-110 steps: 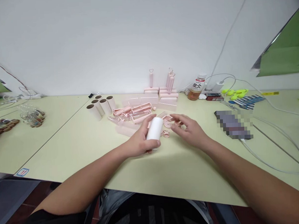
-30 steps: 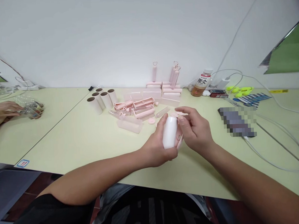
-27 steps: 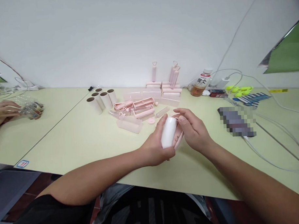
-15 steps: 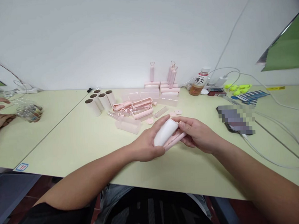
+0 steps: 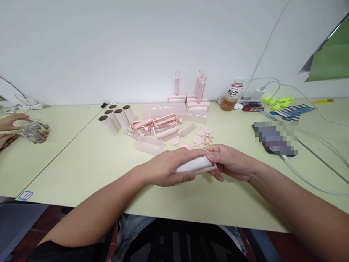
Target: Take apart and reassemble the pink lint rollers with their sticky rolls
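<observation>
A white lint roll (image 5: 193,165) lies along a pink lint roller holder (image 5: 208,169), held over the table in front of me. My left hand (image 5: 167,167) is wrapped over the roll, fingers on top and thumb along the near side. At the other end, my right hand (image 5: 231,161) pinches the holder's end and a pink rim of the roll. Just beyond my fingers lie several pink round caps (image 5: 197,139) and small heart-loop pieces (image 5: 208,139). Behind these sits a heap of pink holder parts (image 5: 163,125) and a translucent cover (image 5: 148,144).
Several white rolls (image 5: 121,118) stand upright at the back left. Pink rollers with handles (image 5: 201,90) stand against the wall. To the right are a drink bottle (image 5: 232,93), a phone (image 5: 273,139) and a white cable (image 5: 316,187). A co-worker's hands (image 5: 8,129) touch clear objects, far left.
The roll and holder have turned nearer to level and dropped slightly. My left hand has moved over the roll's top. More caps show behind my hands. The co-worker's upper hand has reached to the right.
</observation>
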`<action>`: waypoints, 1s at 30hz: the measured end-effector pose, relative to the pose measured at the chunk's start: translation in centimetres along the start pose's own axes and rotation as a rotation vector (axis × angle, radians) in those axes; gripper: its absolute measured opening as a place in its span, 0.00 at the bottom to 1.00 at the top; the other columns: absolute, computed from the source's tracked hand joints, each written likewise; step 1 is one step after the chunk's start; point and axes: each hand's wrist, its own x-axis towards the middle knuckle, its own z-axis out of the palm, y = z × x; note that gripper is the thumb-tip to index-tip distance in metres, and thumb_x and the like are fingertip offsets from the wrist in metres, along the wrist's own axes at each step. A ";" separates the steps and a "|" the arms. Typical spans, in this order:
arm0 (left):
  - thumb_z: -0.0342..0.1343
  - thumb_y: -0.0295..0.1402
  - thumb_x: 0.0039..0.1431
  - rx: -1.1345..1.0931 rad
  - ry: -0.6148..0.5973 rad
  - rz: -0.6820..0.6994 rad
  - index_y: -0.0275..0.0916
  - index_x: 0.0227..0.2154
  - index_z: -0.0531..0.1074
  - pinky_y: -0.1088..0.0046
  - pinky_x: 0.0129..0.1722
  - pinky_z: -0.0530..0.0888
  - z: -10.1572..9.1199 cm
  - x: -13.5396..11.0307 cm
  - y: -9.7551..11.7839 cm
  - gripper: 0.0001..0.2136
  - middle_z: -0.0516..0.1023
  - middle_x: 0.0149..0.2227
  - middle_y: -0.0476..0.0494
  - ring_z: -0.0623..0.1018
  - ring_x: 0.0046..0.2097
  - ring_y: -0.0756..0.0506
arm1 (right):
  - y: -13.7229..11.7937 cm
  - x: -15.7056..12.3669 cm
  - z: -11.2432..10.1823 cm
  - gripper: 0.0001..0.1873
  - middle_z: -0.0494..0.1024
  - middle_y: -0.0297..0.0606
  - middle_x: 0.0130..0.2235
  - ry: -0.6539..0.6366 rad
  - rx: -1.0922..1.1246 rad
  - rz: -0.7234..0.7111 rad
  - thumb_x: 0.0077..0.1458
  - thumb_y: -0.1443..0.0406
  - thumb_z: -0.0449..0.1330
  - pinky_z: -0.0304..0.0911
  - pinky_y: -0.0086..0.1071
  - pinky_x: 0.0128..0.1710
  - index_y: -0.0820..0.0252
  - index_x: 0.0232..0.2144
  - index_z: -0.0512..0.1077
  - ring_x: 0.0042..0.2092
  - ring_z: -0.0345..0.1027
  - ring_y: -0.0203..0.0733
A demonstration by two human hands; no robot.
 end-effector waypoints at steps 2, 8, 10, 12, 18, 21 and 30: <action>0.51 0.40 0.64 0.052 0.000 -0.020 0.52 0.67 0.53 0.63 0.47 0.71 0.1 0.0 0.1 0.29 0.72 0.56 0.40 0.74 0.51 0.39 | -0.1 -0.1 0.1 0.25 0.70 0.29 0.19 0.017 -0.007 -0.023 0.39 0.47 0.73 0.62 0.24 0.15 0.61 0.24 0.69 0.19 0.62 0.31; 0.52 0.41 0.64 0.225 -0.028 -0.050 0.56 0.67 0.54 0.69 0.38 0.69 0.1 -0.1 0.3 0.29 0.73 0.47 0.42 0.73 0.42 0.42 | -0.2 -0.3 0.6 0.25 0.70 0.29 0.20 0.025 -0.047 -0.103 0.38 0.50 0.74 0.66 0.27 0.18 0.59 0.21 0.65 0.20 0.66 0.33; 0.50 0.42 0.65 0.275 -0.053 -0.056 0.57 0.67 0.52 0.70 0.37 0.68 0.1 -0.2 0.4 0.28 0.72 0.46 0.42 0.73 0.41 0.42 | -0.2 -0.4 0.8 0.24 0.71 0.30 0.21 0.019 -0.071 -0.134 0.39 0.51 0.74 0.68 0.28 0.19 0.59 0.21 0.66 0.21 0.68 0.35; 0.48 0.43 0.66 0.300 -0.060 -0.060 0.56 0.67 0.51 0.69 0.36 0.67 0.2 -0.1 0.6 0.28 0.72 0.47 0.41 0.73 0.41 0.42 | -0.2 -0.5 0.9 0.24 0.71 0.30 0.21 0.026 -0.084 -0.161 0.40 0.51 0.73 0.68 0.29 0.19 0.59 0.21 0.66 0.22 0.69 0.36; 0.47 0.46 0.66 0.274 -0.023 -0.118 0.54 0.68 0.50 0.68 0.38 0.69 0.0 0.0 0.6 0.29 0.73 0.49 0.39 0.75 0.41 0.41 | 0.0 -0.4 1.1 0.24 0.71 0.30 0.21 0.122 -0.112 -0.238 0.44 0.48 0.71 0.70 0.31 0.20 0.59 0.21 0.67 0.21 0.70 0.36; 0.48 0.46 0.66 0.258 0.005 -0.150 0.55 0.68 0.50 0.67 0.40 0.69 -0.1 -0.1 0.2 0.29 0.74 0.50 0.40 0.75 0.43 0.40 | 0.1 0.0 1.0 0.23 0.75 0.34 0.25 0.188 -0.156 -0.232 0.44 0.47 0.71 0.74 0.34 0.27 0.60 0.25 0.71 0.26 0.73 0.39; 0.45 0.46 0.67 0.356 0.057 -0.169 0.53 0.69 0.47 0.68 0.38 0.70 -0.1 -0.2 -0.5 0.29 0.75 0.51 0.40 0.77 0.41 0.42 | 0.5 0.2 1.1 0.20 0.76 0.35 0.36 0.252 -0.229 -0.327 0.47 0.58 0.71 0.73 0.35 0.34 0.57 0.42 0.76 0.32 0.74 0.39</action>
